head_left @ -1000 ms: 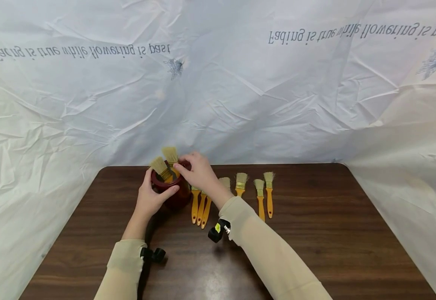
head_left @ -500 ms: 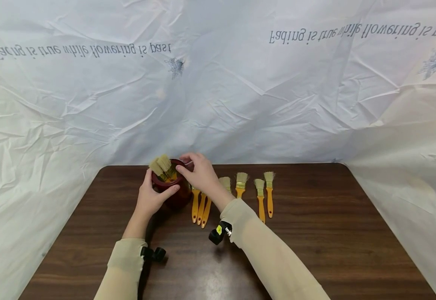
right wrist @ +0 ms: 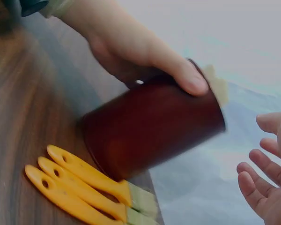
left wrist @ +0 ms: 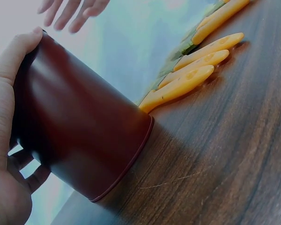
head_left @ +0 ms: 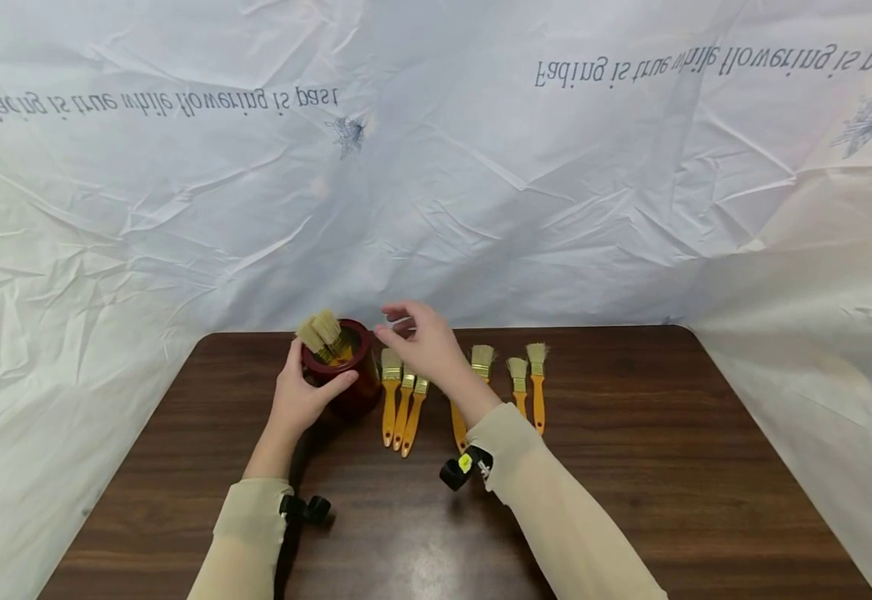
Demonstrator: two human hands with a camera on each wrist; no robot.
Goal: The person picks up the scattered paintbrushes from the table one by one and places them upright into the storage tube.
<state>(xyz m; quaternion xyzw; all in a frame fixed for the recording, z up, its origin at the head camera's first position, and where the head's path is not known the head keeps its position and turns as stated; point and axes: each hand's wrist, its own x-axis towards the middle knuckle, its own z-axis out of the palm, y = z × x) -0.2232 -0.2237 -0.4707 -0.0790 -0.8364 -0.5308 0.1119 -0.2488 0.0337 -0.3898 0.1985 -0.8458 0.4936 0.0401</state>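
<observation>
My left hand grips a dark red cylindrical pot, thumb and fingers around its near and left sides near the rim. In the left wrist view the pot stands with its base on the table. Two paintbrushes lean left inside it, pale bristles up. Their handles are mostly hidden in the pot. My right hand is to the right of the pot, apart from its rim, with nothing in its loosely bent fingers. In the right wrist view, those fingers are spread off the pot's mouth.
Three yellow-handled paintbrushes lie side by side just right of the pot, bristles away from me. Farther right lie more brushes, partly behind my right arm, and a pair beyond. A white wrinkled cloth hangs behind the dark wooden table.
One brush at the pot has dropped lower beside the other. My right hand has let go of it and moved right, away from the rim. My left hand has stayed on the pot.
</observation>
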